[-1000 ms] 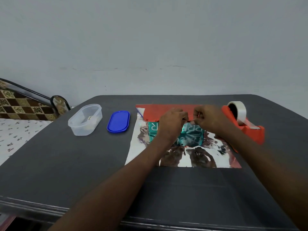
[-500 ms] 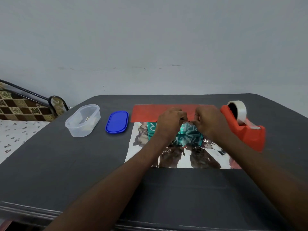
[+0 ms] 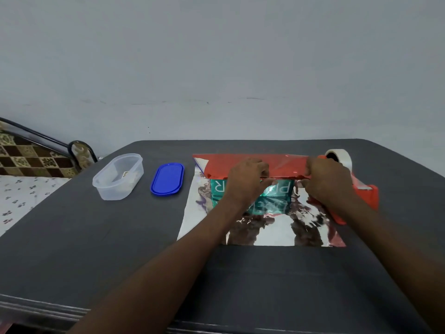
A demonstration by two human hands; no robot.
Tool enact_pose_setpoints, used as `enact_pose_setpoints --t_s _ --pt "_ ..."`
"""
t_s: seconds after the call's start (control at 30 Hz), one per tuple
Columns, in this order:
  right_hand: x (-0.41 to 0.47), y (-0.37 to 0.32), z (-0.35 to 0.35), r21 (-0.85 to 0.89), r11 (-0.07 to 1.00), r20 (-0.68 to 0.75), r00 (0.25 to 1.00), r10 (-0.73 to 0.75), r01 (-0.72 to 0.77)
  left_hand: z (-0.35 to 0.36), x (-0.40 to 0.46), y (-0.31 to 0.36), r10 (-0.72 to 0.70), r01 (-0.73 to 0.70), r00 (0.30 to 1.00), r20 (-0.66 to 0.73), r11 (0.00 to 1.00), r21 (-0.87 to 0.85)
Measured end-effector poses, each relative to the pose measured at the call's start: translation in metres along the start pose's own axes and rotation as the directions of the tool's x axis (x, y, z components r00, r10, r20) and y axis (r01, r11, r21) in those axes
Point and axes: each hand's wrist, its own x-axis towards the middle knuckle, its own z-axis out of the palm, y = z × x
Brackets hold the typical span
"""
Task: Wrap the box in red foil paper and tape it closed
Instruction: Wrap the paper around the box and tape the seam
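Note:
A teal box (image 3: 279,189) with white letters lies on the mirror-like inner side of the foil sheet (image 3: 269,232). The sheet's far part is folded toward me over the box top, its red side (image 3: 284,165) facing up. My left hand (image 3: 245,182) pinches the folded edge near the middle of the box. My right hand (image 3: 325,182) pinches the same edge at the box's right end. An orange tape dispenser (image 3: 366,196) with a roll of clear tape (image 3: 339,157) stands just right of my right hand, partly hidden by it.
On the dark grey table (image 3: 96,249) a clear plastic tub (image 3: 118,175) stands at the left, with its blue lid (image 3: 167,179) beside it. A bed with a patterned cover (image 3: 19,196) lies beyond the left edge. A pale wall rises behind.
My right hand has slid to the right along the folded red edge, away from the left hand. The red flap now lies farther over the box.

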Motion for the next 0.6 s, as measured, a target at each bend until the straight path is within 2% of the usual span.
enact_pose_setpoints --t_s 0.07,0.17,0.23,0.43,0.53,0.6 --pt "-0.003 -0.009 -0.004 0.023 0.999 -0.047 0.998 -0.029 0.030 0.003 0.000 0.003 -0.005 0.006 1.000 -0.020 1.000 0.027" --pt "-0.005 -0.026 -0.003 0.129 0.975 -0.169 0.972 -0.161 0.184 0.002 0.002 0.002 -0.010 0.011 1.000 -0.022 0.999 0.032" --pt "-0.004 -0.034 0.005 0.190 0.947 -0.166 0.959 -0.229 0.259 0.000 0.003 0.000 -0.018 0.018 1.000 -0.002 1.000 0.010" --pt "-0.003 -0.020 0.025 0.338 0.918 -0.190 0.971 -0.149 0.207 -0.001 0.001 -0.004 0.035 -0.035 0.999 0.004 0.999 0.004" --pt "-0.005 -0.010 0.025 0.265 0.943 -0.227 0.963 -0.143 0.203 0.002 -0.001 -0.007 0.126 -0.125 0.992 -0.010 0.990 0.068" --pt "-0.006 -0.007 0.025 0.215 0.953 -0.243 0.957 -0.159 0.213 0.008 -0.003 -0.009 0.211 -0.208 0.977 0.007 0.960 0.189"
